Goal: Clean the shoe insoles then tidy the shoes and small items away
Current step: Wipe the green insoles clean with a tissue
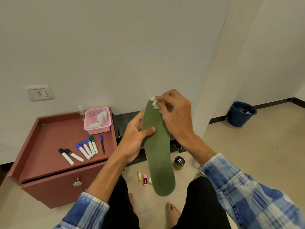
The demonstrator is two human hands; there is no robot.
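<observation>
A long green insole stands almost upright in front of me, toe end up. My left hand grips its left edge, thumb pressed across the green face. My right hand pinches a crumpled white tissue against the insole's toe end. On the floor below lie a yellow highlighter and a pink highlighter, with a small black-capped jar to the right. A white shoe is mostly hidden behind my right forearm.
A red-brown cabinet at the left carries several markers, a pen, a pink basket with tissues and a clear spray bottle. A black shoe rack stands against the wall. A blue bucket sits at the right.
</observation>
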